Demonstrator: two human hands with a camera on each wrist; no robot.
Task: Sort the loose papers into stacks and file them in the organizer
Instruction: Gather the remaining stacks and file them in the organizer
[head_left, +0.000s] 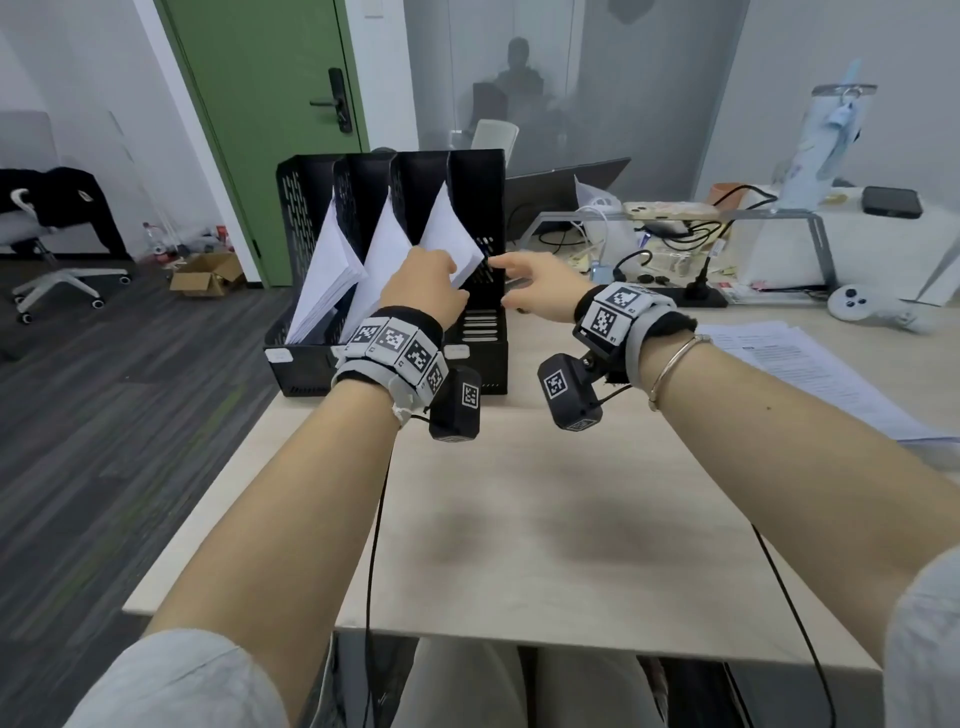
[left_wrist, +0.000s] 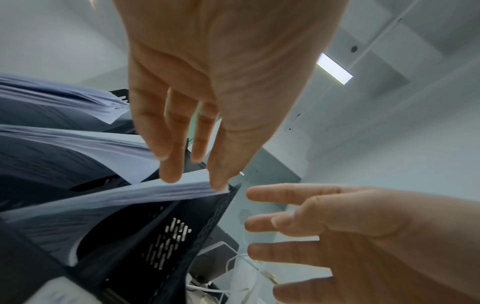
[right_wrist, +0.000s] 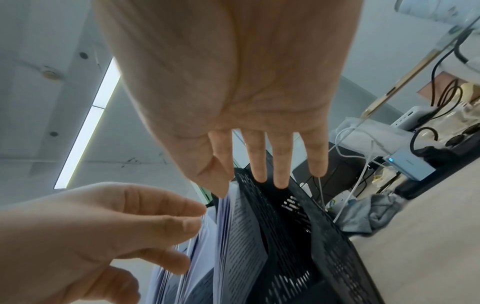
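Just past the left hand (head_left: 423, 291), the organizer (head_left: 306, 208) looks like matt black perforated metal. Its stacks (head_left: 384, 244) are smooth white paper. Below both wrists, the table (head_left: 519, 493) is pale matt wood-look.

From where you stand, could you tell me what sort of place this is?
Most likely an office. A black file organizer holding paper stacks stands on a light desk, a swivel chair sits on the carpet to the left, and a frosted glass partition rises behind the desk, beside a green door.
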